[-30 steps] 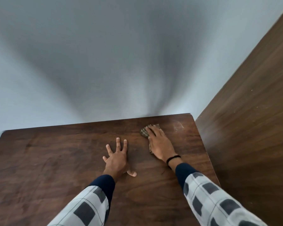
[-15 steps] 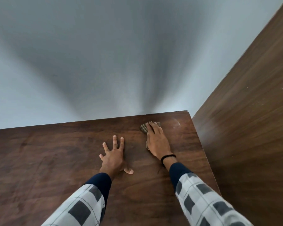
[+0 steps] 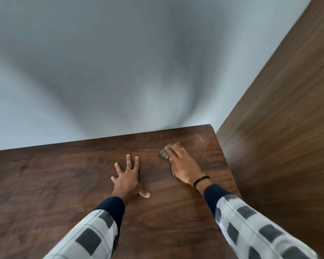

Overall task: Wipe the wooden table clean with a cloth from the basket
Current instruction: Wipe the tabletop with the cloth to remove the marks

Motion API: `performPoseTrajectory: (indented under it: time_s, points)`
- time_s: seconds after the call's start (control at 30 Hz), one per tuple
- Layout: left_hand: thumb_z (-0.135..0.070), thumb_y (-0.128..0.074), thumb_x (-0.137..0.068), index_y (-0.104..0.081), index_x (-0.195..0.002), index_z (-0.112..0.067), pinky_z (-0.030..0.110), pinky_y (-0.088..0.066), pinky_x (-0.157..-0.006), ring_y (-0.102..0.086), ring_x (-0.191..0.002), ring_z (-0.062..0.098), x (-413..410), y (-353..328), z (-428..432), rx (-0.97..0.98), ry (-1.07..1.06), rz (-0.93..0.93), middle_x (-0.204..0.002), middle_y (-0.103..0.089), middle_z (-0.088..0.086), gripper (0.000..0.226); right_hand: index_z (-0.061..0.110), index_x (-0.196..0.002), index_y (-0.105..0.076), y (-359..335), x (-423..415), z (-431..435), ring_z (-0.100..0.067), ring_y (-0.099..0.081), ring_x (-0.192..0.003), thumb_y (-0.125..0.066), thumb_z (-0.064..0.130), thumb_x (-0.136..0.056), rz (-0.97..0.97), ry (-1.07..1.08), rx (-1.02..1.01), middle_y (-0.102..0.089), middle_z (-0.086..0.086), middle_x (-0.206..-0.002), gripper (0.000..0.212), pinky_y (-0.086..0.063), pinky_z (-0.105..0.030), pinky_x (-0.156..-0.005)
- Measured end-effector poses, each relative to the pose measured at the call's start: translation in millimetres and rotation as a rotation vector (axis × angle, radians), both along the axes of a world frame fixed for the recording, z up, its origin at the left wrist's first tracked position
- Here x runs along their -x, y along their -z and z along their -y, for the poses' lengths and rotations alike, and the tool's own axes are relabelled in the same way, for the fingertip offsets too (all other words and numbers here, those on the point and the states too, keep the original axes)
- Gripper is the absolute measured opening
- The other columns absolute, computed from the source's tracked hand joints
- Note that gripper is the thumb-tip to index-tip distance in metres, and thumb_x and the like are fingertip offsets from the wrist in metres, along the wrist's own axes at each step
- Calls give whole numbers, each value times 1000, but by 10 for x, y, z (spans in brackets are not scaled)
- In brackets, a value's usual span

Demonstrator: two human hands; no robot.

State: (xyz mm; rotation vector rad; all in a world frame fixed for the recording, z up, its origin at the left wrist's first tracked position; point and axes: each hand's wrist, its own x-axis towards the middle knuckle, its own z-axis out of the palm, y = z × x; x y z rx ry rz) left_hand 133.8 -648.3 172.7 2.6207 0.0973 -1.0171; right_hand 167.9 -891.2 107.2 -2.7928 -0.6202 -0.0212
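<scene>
Cloth (image 3: 164,155) mostly hidden under my right hand (image 3: 183,165), blurred; only its left edge shows. Fingers straight, pressing it flat near the table's (image 3: 45,184) far right corner. Left hand (image 3: 126,177) spread flat, apart from it.

We see the table (image 3: 54,184): dark wood, smooth, grain showing, a soft sheen. On the table, a coarse-looking cloth (image 3: 164,155). Right of the table, a speckled wood-grain panel (image 3: 288,137); behind the table, a matt wall (image 3: 101,71).

Indoor room, wooden table (image 3: 64,184), bare grey wall (image 3: 120,53)
</scene>
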Motion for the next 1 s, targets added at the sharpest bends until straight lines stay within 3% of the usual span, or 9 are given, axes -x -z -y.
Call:
performPoseTrajectory:
  time_s: [0.13, 0.2, 0.27, 0.37, 0.5, 0.67, 0.8, 0.9, 1.0]
  points:
    - [-42, -96, -53, 21, -155, -32, 76, -8, -108, 27, -143, 49, -2, -6, 0, 0, -4, -4, -155, 42, -5, 155, 6, -152, -39, 0, -458, -110, -33, -31, -147, -42, 16, -103, -69, 428, -90, -37, -14, -157, 50, -22, -45, -123]
    - [-42, -96, -53, 22, -154, -32, 76, -8, -109, 27, -143, 49, -5, -9, 12, -9, -3, -9, -155, 42, -5, 155, 3, -149, -43, -3, -417, -367, -36, -33, -146, -44, 15, -99, -58, 532, -129, -41, -19, -154, 52, -22, -47, -123]
    - [-42, -95, -54, 22, -154, -32, 76, -8, -109, 27, -143, 49, -14, -12, 22, -12, 2, -15, -155, 42, -5, 155, 4, -149, -43, -33, -301, -655, -36, -33, -145, -45, 17, -98, -46, 490, -144, -41, -19, -154, 53, -22, -48, -123]
    - [-44, -95, -54, 22, -154, -32, 76, -8, -109, 26, -143, 49, -14, -13, 11, -13, 8, -18, -155, 41, -5, 155, 6, -153, -39, -15, -147, -893, -33, -28, -149, -45, 18, -101, -52, 246, -120, -37, -13, -158, 53, -20, -45, -124]
    - [-43, -95, -54, 22, -155, -32, 76, -8, -109, 26, -143, 49, -3, -11, 1, 3, 4, -6, -156, 40, -5, 154, 12, -156, -33, -81, -236, -442, -26, -26, -148, -43, 19, -104, -62, -63, -21, -29, -5, -162, 53, -17, -41, -124]
    - [-42, -96, -53, 22, -154, -32, 76, -8, -109, 27, -143, 49, -6, -8, 12, -1, -4, -14, -155, 42, -6, 155, 8, -153, -38, -103, -93, -91, -30, -30, -148, -43, 19, -105, -39, 333, -62, -34, -11, -160, 50, -17, -42, -123]
    - [-42, -95, -54, 22, -154, -32, 75, -8, -109, 27, -143, 49, -12, -9, 11, 3, -5, -20, -155, 41, -6, 155, 12, -154, -37, -36, 793, -403, -25, -29, -148, -43, 23, -104, 20, 20, -30, -35, -5, -159, 51, -22, -42, -124]
    - [-44, -95, -54, 21, -155, -32, 75, -9, -109, 25, -143, 50, 1, -20, 10, -3, 2, -7, -156, 40, -5, 154, 15, -157, -30, -63, 830, -68, -22, -22, -152, -32, 23, -101, -31, -200, 33, -29, -2, -163, 57, -18, -42, -125]
    - [-43, -95, -54, 20, -155, -32, 75, -9, -109, 24, -143, 50, 10, -26, 12, -3, 0, -3, -157, 39, -5, 153, 10, -155, -36, -46, 463, 226, -28, -29, -149, -42, 16, -101, -53, -3, 53, -34, -7, -161, 55, -27, -54, -120]
